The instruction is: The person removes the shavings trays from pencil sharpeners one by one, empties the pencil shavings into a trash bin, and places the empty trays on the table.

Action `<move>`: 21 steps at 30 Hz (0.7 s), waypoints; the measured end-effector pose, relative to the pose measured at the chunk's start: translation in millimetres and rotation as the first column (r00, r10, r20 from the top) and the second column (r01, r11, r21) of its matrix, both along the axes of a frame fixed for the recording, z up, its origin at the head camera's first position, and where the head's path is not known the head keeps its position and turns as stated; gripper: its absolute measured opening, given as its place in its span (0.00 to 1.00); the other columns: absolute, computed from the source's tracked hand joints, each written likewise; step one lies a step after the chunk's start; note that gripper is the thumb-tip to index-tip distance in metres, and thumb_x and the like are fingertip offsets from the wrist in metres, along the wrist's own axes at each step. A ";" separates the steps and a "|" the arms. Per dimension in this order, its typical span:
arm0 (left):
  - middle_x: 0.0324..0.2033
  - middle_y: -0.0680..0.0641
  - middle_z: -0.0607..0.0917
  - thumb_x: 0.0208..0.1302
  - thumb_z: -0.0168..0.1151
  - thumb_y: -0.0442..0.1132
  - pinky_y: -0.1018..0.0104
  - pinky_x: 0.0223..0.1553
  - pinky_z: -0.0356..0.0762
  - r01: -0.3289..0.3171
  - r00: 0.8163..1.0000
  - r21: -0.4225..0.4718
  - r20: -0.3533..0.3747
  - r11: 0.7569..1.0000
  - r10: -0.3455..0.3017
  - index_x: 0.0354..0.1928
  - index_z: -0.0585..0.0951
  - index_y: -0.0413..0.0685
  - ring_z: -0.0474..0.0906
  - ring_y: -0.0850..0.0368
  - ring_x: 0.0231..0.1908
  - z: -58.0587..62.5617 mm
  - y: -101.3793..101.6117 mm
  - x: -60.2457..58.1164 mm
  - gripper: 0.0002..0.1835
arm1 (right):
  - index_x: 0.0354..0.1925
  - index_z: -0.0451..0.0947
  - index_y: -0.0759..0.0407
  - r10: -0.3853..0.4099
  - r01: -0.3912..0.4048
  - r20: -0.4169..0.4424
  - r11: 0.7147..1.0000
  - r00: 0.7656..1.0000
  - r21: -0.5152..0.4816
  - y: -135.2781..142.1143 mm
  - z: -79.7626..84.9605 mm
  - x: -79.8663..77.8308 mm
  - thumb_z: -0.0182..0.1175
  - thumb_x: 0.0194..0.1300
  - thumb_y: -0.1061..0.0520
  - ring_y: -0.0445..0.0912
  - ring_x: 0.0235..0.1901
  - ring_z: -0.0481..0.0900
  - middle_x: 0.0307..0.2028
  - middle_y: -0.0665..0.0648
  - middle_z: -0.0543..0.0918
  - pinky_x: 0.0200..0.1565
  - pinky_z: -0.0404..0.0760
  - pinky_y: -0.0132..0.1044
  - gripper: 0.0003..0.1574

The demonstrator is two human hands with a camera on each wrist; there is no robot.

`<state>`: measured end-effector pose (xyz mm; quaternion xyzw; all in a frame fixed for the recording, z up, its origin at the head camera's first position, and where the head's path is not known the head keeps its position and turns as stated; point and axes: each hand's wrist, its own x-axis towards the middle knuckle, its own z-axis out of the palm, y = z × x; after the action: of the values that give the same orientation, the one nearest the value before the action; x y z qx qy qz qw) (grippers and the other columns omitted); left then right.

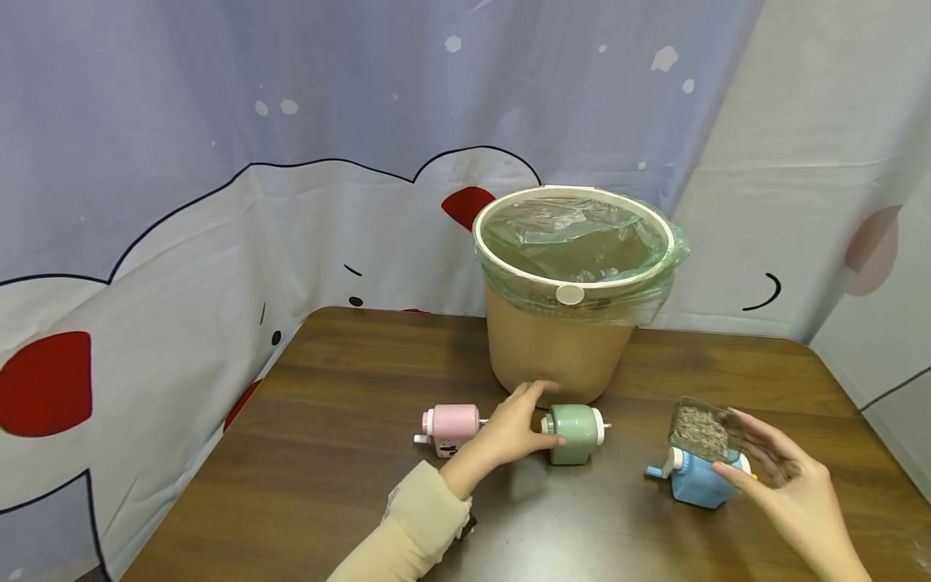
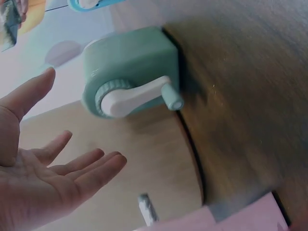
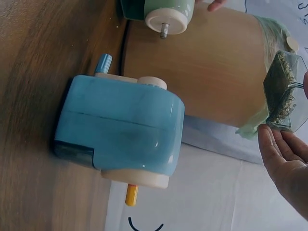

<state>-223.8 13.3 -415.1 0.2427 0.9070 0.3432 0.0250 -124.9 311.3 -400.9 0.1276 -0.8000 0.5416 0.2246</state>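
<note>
- A printed curtain (image 1: 218,81) hung behind a brown table (image 1: 349,388).
- A bag-lined bucket (image 1: 553,347) stood toward the back.
- The right hand (image 1: 789,477) gripped a clear tray (image 3: 273,89) of shavings (image 1: 700,430); the left hand (image 1: 512,428), fingers loosely spread, hovered beside the green sharpener (image 1: 575,432).
- The blue sharpener (image 1: 700,481) sat below the tray, the pink sharpener (image 1: 457,420) near the left wrist.
- A yellow tip (image 3: 131,195), possibly a pencil, poked from the blue one.

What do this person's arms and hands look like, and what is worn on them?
Behind the left hand is a cream sleeve with a wide cuff; a small dark item shows beside it. Neither that hand nor the right hand wears a glove, and the visible right forearm shows no sleeve.
</note>
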 end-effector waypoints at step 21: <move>0.53 0.43 0.78 0.58 0.66 0.39 0.54 0.55 0.74 -0.139 0.977 0.401 -0.095 0.906 0.192 0.58 0.73 0.45 0.74 0.46 0.55 31.0 -60.7 30.9 0.25 | 0.57 0.67 0.77 0.042 -0.040 -0.061 0.999 0.997 0.034 -23.5 12.3 -12.9 0.63 0.42 0.84 0.29 0.49 0.78 0.52 0.39 0.79 0.47 0.74 0.19 0.40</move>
<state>-192.8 -47.4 -384.2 0.1872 0.8370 0.5016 -0.1136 -137.9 287.7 -388.6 0.1643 -0.7987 0.5286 0.2358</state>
